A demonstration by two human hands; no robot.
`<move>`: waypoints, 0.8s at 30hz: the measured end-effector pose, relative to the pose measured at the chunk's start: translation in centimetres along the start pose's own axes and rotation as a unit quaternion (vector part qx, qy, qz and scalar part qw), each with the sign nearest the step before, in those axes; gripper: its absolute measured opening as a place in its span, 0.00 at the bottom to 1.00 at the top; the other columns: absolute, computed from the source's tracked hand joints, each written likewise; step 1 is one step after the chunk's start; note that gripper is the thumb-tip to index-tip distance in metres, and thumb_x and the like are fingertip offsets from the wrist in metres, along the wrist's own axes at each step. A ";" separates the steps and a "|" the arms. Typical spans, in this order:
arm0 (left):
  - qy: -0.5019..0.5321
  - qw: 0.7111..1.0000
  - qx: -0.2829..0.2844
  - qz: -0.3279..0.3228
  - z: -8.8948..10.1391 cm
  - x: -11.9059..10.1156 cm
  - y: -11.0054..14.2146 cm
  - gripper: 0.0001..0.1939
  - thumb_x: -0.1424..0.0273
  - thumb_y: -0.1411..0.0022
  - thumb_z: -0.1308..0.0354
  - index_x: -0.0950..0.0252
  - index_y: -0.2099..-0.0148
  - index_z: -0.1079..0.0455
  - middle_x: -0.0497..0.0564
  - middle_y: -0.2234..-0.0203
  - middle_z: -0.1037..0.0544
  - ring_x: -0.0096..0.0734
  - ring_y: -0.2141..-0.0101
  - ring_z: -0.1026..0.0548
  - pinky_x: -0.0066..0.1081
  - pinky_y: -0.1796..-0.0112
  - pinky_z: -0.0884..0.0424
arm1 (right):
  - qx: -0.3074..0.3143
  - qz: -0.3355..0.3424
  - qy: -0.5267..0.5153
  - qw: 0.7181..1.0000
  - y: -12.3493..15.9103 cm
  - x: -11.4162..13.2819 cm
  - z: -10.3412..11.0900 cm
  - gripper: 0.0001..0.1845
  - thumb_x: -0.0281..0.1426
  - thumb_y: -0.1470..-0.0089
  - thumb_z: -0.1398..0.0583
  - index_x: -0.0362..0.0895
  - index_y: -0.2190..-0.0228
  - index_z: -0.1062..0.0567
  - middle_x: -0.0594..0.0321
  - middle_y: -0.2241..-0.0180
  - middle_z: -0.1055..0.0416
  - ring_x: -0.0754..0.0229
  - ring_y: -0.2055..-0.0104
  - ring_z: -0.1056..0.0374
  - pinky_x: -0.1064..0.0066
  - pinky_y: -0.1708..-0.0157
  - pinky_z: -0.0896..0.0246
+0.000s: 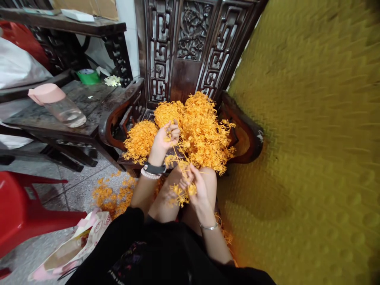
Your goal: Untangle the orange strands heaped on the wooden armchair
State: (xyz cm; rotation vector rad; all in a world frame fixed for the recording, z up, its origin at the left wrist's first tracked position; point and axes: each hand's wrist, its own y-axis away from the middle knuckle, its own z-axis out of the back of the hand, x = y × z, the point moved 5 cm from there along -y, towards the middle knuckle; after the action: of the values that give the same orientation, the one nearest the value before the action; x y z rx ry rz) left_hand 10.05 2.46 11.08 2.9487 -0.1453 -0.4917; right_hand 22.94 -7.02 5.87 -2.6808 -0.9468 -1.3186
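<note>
My left hand [168, 136], with a black wristband and a beaded bracelet, has its fingers curled round thin orange plastic stems. Those stems run down over my knees to my right hand [196, 185], which grips the same orange plastic sprig [181, 194] by its branching, curly tips. Just beyond both hands, heaps of similar orange sprigs [204, 134] cover the seat of a dark carved wooden chair [190, 75]. A smaller pile [141, 138] lies at the left of the seat. My fingers partly hide where the stems are gripped.
A pink-lidded water bottle [63, 106] lies on a dark side table [89, 99], near green tape [88, 76]. Loose orange pieces [114, 196] litter the floor. A red stool [18, 213] and an open bag [77, 245] are at left; a yellow-green textured sheet [311, 138] stands at right.
</note>
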 end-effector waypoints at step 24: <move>-0.157 0.978 -0.134 -0.006 2.4 -3.2 -8.8 0.16 0.78 0.32 0.57 0.70 0.72 0.37 0.45 0.82 0.35 0.18 0.83 0.38 0.20 0.81 0.39 | -0.007 -0.023 0.067 0.997 0.5 0.7 -1.8 0.21 0.43 0.50 0.42 0.45 0.82 0.44 0.76 0.91 0.53 0.73 0.89 0.59 0.79 0.86 0.57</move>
State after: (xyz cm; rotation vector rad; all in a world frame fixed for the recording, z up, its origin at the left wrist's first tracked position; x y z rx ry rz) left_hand 6.88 11.19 8.46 2.5939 -0.0883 -0.8994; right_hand 22.27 -7.53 7.65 -2.5570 -0.9932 -1.4974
